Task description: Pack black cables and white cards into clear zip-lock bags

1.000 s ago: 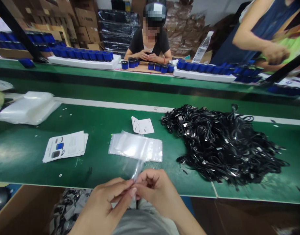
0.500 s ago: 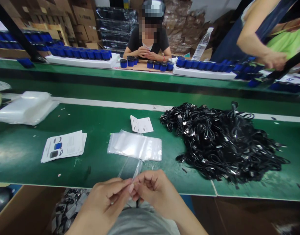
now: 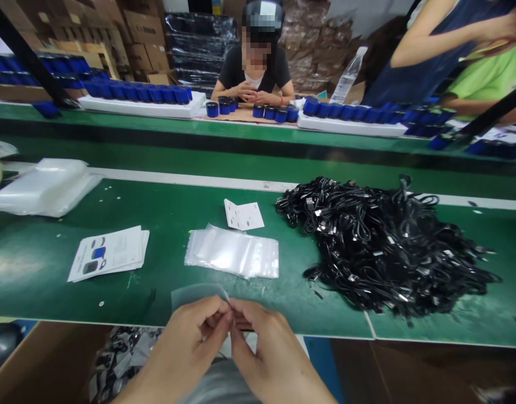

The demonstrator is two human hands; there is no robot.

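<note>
Left grip point(image 3: 194, 335), right grip point(image 3: 264, 339) pinching filmy bag point(image 3: 197, 292); glossy black cables point(image 3: 384, 247) heaped.

Soft indoor light, pale glare on green tabletop point(image 3: 127, 207), wide-angle edge stretching.

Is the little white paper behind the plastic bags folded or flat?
Folded: the white paper has a crease, and its left part stands up from the green table.

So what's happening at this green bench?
Bare left hand and right hand pinch a clear plastic bag at the bench's near edge. Beyond them lie flat clear plastic bags; white printed sheets sit left, tangled black cables right.
</note>
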